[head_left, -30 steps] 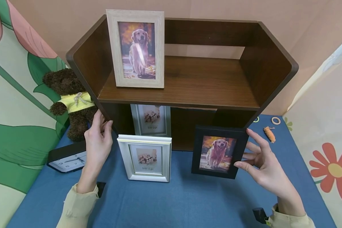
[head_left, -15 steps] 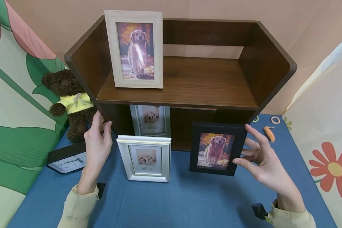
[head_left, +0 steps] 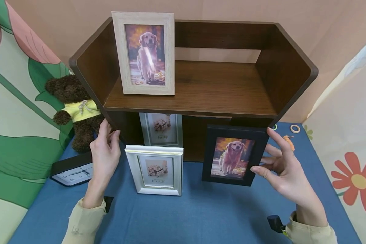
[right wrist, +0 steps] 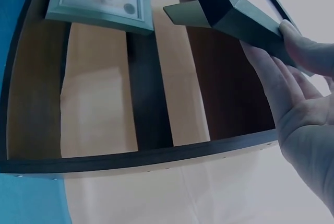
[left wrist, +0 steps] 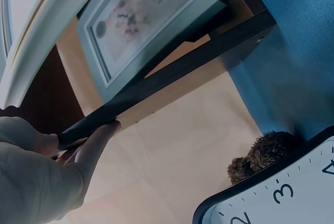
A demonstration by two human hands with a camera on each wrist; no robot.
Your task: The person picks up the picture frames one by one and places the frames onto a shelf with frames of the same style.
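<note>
My right hand (head_left: 288, 176) grips the right edge of a black picture frame (head_left: 207, 152) with a dog photo, thumb in front and fingers behind. The frame hangs before the lower compartment of a dark brown shelf (head_left: 219, 88); its back stand shows in the right wrist view. With thumb and fingers, my left hand (head_left: 105, 152) pinches the front edge of the shelf's left side panel, plainly seen in the left wrist view. Between the hands a silver-white frame (head_left: 154, 189) with a flower picture stands on the blue cloth. A grey-green frame (head_left: 179, 130) stands inside the lower compartment.
A whitewashed frame (head_left: 143, 89) with a dog photo stands at the upper shelf's left. Left of the shelf are a brown teddy bear (head_left: 82, 134) in yellow and a black-edged clock (head_left: 73, 169). Small rings (head_left: 295, 128) and an orange carrot-like toy (head_left: 289, 142) lie at right.
My right hand has raised the black frame slightly toward the shelf, after a small shift left and back right. The left hand keeps its hold on the panel.
</note>
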